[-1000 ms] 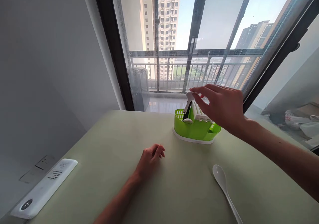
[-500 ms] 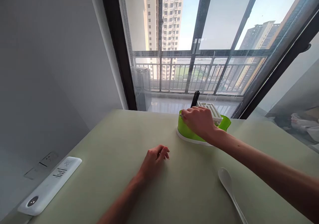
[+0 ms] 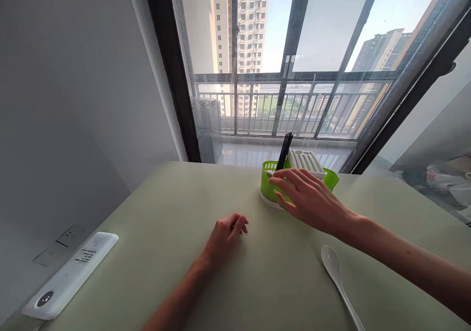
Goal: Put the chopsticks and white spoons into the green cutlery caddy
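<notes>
A green utensil holder (image 3: 269,187) with a white base stands near the table's far edge. Black chopsticks (image 3: 284,150) lean upright in it, beside a white slotted rack (image 3: 307,163). A small white end shows over the holder's near left rim; what it belongs to is hidden. In front of the holder hovers my right hand (image 3: 307,196), fingers stretched and apart, holding nothing and covering part of the green wall. My left hand (image 3: 228,234) rests on the table with its fingers loosely curled in and nothing visible in them. A white spoon (image 3: 333,266) lies nearer me, below my right forearm.
The pale green table (image 3: 165,213) meets a grey wall on the left and a large window (image 3: 290,73) at the back. A long white device (image 3: 73,274) with a round dark dial lies along the left edge, near a wall socket (image 3: 69,235).
My right hand has come off the holder's rim, drawn back towards me, and its fingers have spread. More of the chopsticks and rack now shows. My left hand stays in place.
</notes>
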Available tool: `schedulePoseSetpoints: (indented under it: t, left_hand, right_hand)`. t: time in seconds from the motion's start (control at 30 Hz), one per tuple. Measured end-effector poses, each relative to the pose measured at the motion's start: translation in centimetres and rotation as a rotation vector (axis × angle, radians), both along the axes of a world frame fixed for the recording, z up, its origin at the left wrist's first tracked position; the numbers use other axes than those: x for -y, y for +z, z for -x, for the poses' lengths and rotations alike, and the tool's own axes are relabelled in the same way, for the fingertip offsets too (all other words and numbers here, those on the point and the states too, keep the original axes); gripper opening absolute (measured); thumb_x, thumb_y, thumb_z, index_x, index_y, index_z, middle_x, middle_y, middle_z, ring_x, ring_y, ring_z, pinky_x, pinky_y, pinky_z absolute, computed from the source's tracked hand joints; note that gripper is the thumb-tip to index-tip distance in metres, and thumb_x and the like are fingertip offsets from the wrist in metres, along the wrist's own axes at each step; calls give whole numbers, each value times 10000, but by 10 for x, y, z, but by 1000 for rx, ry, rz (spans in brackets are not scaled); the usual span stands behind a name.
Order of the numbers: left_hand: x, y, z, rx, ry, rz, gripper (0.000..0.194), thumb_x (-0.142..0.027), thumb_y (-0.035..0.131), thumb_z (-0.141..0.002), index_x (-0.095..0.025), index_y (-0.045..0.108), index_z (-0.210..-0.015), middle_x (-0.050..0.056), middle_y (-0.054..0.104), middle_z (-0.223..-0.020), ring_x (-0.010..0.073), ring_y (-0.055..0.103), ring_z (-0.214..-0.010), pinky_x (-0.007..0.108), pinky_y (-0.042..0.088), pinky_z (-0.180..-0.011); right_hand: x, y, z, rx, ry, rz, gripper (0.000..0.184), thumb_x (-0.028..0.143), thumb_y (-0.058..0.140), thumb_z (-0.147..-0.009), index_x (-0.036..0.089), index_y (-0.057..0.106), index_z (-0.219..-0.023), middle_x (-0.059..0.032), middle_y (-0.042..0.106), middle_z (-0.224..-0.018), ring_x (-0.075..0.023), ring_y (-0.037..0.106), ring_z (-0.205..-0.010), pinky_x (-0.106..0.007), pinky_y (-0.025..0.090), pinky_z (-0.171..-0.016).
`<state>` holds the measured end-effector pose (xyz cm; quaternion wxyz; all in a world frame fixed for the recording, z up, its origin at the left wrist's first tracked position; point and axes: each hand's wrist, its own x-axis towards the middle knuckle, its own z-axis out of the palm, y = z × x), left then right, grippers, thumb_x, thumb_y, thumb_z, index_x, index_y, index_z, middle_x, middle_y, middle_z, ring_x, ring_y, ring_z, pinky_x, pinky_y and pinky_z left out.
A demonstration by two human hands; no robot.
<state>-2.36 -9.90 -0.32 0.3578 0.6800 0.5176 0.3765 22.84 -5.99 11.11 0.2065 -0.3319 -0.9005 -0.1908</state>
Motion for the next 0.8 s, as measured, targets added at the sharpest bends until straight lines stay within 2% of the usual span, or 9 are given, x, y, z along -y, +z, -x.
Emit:
schedulePoseSetpoints:
  t: [0.07,0.13,0.27,0.37,0.47,0.53,0.63,0.7,0.8]
  left_hand:
    - [0,-1,0,2,-4,3,428,-507,411,-1024,-204,689,-908,19,719,-798,163,624,-741,258,470,-703]
    - [-1,-1,0,5,-9,6,431,-509,411,-1022,-205,691,-904,20,719,-796,164,628,-741,257,472,-701]
    - [-1,1,0,2,-2,-2,440,-514,408,-1021,-202,696,-905,23,720,-786,162,627,-734,254,473,-696]
    - [-1,3,-1,3,-3,-8,447,-526,411,-1021,-200,692,-902,22,721,-785,156,626,-727,251,475,-695]
    - [-1,4,0,0,-4,-6,460,-541,405,-1019,-199,689,-899,26,719,-784,157,626,-721,253,479,-690]
    - [-1,4,0,-6,-4,-5,461,-537,400,-1021,-199,690,-902,29,718,-784,160,625,-725,254,477,-689]
    - [-2,3,0,-1,-3,-5,443,-519,409,-1022,-197,689,-904,27,722,-788,158,627,-729,253,478,-698]
    - [-1,2,0,6,-2,-4,436,-517,416,-1021,-198,688,-903,23,720,-787,156,630,-729,253,484,-702]
    - [-1,1,0,11,0,-6,437,-519,414,-1022,-201,688,-902,20,715,-784,157,631,-731,252,486,-699]
  right_hand:
    - [19,-8,-16,47,98,121,274,184,456,-1001,199,637,-1207,-101,685,-1207,-218,668,-1028,-352,498,-888]
    - [35,-19,-34,89,92,319,299,203,466,-985,252,638,-1225,-83,692,-1181,-205,695,-957,-338,518,-833]
    - [51,-49,-73,36,-142,715,472,354,635,-875,297,577,-1340,-110,644,-1287,-254,711,-957,-362,541,-793]
    - [51,-71,-94,30,-301,932,608,381,684,-810,280,528,-1389,-122,632,-1298,-273,713,-959,-384,542,-813]
    - [52,-87,-100,-7,-365,1026,523,344,670,-799,259,545,-1300,-107,649,-1226,-270,706,-976,-384,546,-825]
    - [55,-94,-96,-78,-392,1120,368,301,606,-825,250,549,-1185,-82,659,-1133,-221,719,-810,-330,557,-663]
    - [59,-98,-83,-183,-397,1297,147,269,542,-846,226,543,-987,-47,660,-986,-139,638,-530,-249,443,-409]
    - [60,-92,-73,-224,-364,1327,65,268,530,-861,215,541,-898,-16,660,-835,-122,598,-477,-234,423,-404]
    - [55,-66,-57,-269,-279,1315,98,258,464,-913,219,541,-866,39,605,-598,-133,594,-482,-241,456,-495]
